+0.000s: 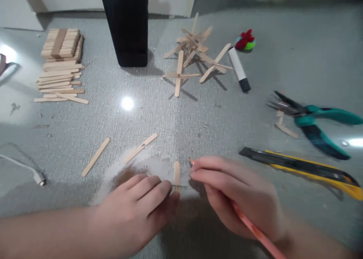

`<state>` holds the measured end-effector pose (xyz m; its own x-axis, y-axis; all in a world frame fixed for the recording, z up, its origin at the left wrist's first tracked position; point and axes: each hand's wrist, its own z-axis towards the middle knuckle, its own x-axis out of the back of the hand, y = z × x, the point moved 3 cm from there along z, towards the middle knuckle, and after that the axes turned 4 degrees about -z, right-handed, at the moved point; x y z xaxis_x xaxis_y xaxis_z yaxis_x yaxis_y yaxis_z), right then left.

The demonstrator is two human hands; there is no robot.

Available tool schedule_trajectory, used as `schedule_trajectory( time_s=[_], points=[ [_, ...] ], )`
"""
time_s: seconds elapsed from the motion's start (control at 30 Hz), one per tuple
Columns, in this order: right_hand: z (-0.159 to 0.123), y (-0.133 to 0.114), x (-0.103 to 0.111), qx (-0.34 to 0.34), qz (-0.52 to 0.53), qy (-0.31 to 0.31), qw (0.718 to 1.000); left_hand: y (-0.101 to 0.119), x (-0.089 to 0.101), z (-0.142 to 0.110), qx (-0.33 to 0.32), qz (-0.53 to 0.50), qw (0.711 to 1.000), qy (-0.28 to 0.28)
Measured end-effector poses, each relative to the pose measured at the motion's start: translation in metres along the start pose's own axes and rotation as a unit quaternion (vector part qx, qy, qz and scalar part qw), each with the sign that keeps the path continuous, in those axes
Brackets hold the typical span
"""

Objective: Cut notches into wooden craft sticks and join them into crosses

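At the table's near edge, my left hand (138, 206) has its fingers curled together, with thumb and fingertips at the lower end of a short upright-pointing popsicle stick (177, 172). Just right of that stick, my right hand (232, 191) grips an orange-pink pencil (255, 228), its tip poking out past the fingertips and apart from the stick. A notched popsicle stick (141, 147) lies beyond my left hand, and a whole popsicle stick (95, 157) rests farther left.
A black upright object (130, 28) stands at the back. Left of it are bundled and loose sticks (61, 62); right of it, crossed-stick pieces (179, 75) and a marker (239, 70). Pliers (309, 115) and a yellow utility knife (306, 170) lie right; a white cable (25, 164) left.
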<state>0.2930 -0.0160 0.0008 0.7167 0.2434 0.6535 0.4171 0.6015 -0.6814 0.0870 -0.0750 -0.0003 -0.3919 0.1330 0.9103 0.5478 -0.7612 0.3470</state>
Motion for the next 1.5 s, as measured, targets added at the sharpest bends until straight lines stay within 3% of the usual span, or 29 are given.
schedule_trajectory(
  time_s=[0.13,0.4,0.67,1.0,1.5],
  points=[
    [-0.002,0.007,0.002,-0.011,-0.004,0.044,0.999,0.000,0.002,0.004,0.012,-0.001,1.000,0.006],
    [0.002,0.006,0.002,0.014,0.022,0.032,0.999,0.000,0.000,-0.003,0.012,-0.009,1.000,-0.009],
    [0.006,0.004,-0.014,0.095,-0.099,-0.037,0.990,-0.001,-0.001,-0.001,0.005,0.005,1.000,0.003],
    [0.002,-0.010,-0.014,0.117,-0.215,-0.076,0.967,-0.003,0.005,0.002,0.013,0.018,1.000,0.016],
    [0.007,0.002,-0.016,0.120,-0.144,-0.055,0.981,-0.005,0.006,0.004,0.021,0.018,0.999,0.018]
  ],
)
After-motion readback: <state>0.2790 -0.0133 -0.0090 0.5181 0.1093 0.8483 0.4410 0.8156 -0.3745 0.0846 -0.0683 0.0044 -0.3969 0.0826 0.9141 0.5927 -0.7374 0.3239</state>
